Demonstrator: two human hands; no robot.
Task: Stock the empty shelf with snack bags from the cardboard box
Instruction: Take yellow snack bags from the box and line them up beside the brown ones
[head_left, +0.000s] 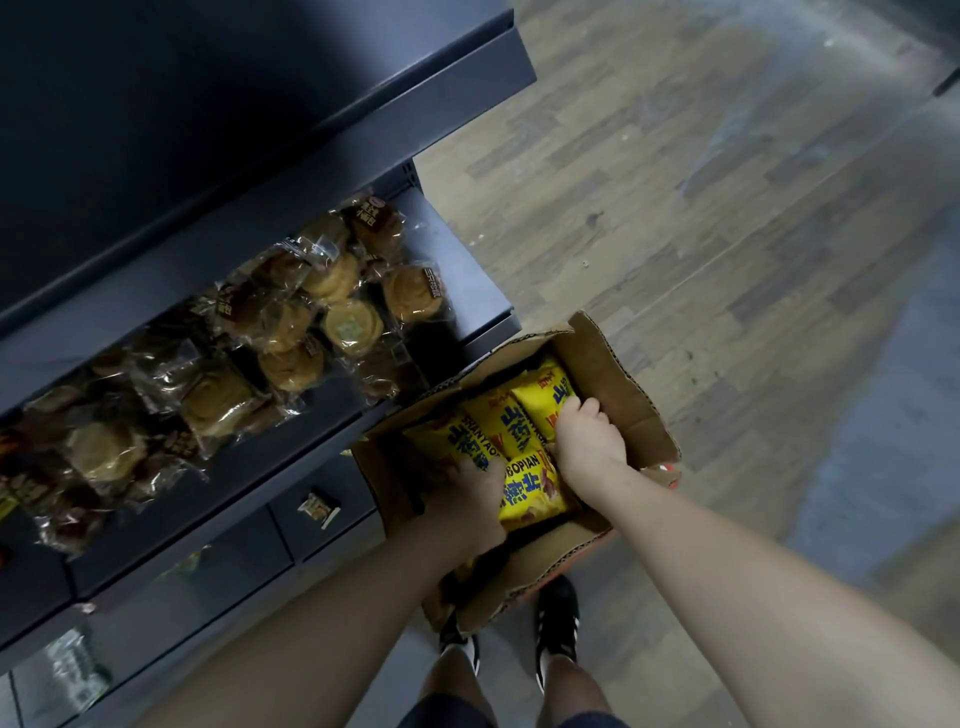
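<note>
An open cardboard box (618, 374) stands on the floor beside the dark shelf unit (363, 150). Several yellow snack bags (493, 415) with blue lettering lie inside it. My left hand (470, 499) reaches into the near left part of the box, fingers curled around a yellow bag's edge. My right hand (584, 436) is deeper in the box, fingers curled over the top of another yellow bag (545, 402). The upper shelf board (182, 104) is dark and bare.
The shelf below carries several clear-wrapped pastries (291, 332). Lower shelves hold small packets (318, 508). My two feet in black shoes (556, 618) stand just behind the box. Wooden floor (727, 234) stretches to the right.
</note>
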